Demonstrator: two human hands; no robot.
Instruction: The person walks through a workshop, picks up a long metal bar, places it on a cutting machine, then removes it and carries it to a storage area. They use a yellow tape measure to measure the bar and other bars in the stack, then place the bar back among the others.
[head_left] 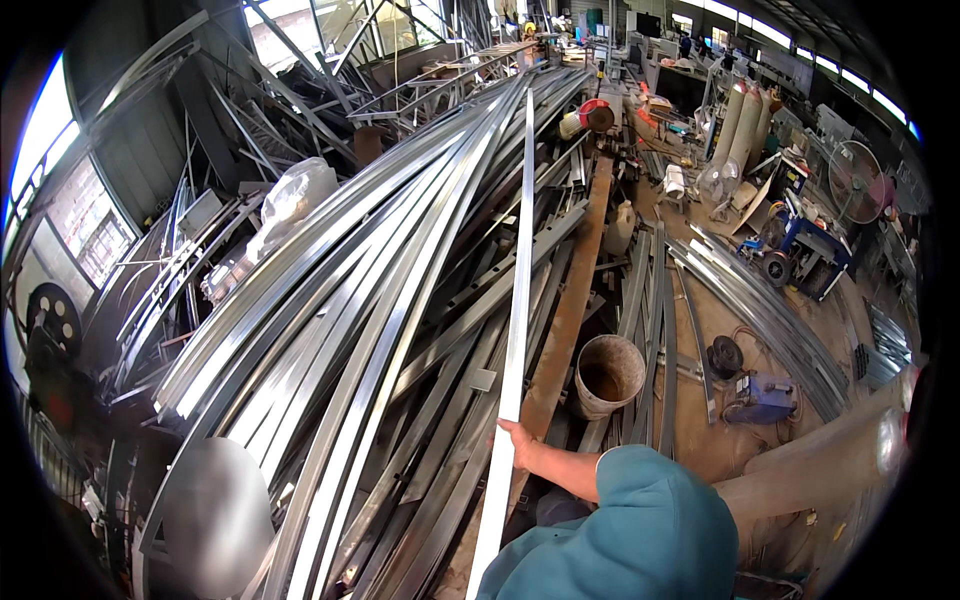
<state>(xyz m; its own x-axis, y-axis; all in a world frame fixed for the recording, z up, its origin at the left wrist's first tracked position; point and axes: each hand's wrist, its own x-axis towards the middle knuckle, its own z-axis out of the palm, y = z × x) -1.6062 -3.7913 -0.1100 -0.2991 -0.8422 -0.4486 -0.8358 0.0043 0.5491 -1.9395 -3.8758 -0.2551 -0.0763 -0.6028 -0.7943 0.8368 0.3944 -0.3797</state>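
Note:
From the lower edge, my right arm in a teal sleeve reaches across to a long, bright metal bar (pixel 520 290). My right hand (pixel 514 441) is closed round the bar's right edge, some fingers hidden by it. The bar runs from the bottom of the view far up the workshop, above a heap of metal lengths. Left of it lies a broad fan of shiny metal profiles (pixel 350 310). Just right of it runs a rusty flat beam (pixel 575 320). My left hand is out of view.
A dirty bucket (pixel 609 376) stands right of the beam. Farther right are a blue machine (pixel 762 398), more metal lengths (pixel 765 310), upright gas cylinders (pixel 745 125) and a large fan (pixel 856 182). Large cylinders (pixel 820 475) lie at lower right. A blurred grey oval (pixel 216 515) covers the lower left.

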